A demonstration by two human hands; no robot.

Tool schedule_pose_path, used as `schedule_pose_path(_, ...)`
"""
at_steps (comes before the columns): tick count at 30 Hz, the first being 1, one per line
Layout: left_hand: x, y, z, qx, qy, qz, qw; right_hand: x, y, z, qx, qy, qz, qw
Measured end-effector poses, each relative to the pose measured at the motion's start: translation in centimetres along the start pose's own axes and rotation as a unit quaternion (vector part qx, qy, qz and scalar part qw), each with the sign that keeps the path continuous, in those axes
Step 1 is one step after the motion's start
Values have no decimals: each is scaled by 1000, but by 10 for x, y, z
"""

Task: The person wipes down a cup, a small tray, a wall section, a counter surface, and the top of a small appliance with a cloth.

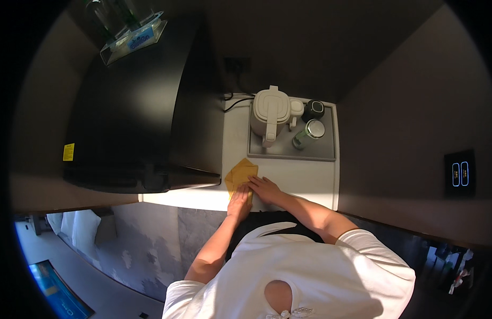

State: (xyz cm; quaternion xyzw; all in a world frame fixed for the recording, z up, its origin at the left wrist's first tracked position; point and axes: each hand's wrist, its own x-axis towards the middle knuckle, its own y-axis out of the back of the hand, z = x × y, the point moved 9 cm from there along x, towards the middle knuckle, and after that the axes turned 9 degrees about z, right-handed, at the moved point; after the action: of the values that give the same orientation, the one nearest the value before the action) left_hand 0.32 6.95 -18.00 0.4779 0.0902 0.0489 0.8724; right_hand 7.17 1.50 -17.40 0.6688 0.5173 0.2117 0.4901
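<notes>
A yellow cloth lies on the white countertop, near the front corner of a black appliance. My left hand rests on the cloth's lower part, fingers stretched forward. From the right, my right hand reaches across with its fingertips on the cloth's right edge, close to the left fingers. Both palms face down, and whether the fingers grip any fabric is not clear. Behind the hands, a grey tray holds a beige electric kettle, a small white item, a dark canister and a glass bottle with a metal lid.
The large black appliance stands left of the cloth, with a clear holder of glass bottles on top. A black cord runs behind the kettle. A dark wall with a lit switch panel rises at the right.
</notes>
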Motion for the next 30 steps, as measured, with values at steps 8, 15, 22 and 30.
schedule_pose_path(8,40,-3,-27,-31,82,93,992,-23,1,38,111,-31,-90,989)
schedule_pose_path(15,123,36,-31,-34,124,129,983,-37,-6,51,167,34,-11,985)
schedule_pose_path(22,186,43,-42,-13,133,157,978,-40,-7,51,203,39,-1,978)
schedule_pose_path(30,274,40,-45,-47,165,93,981,-42,5,51,236,28,-5,971)
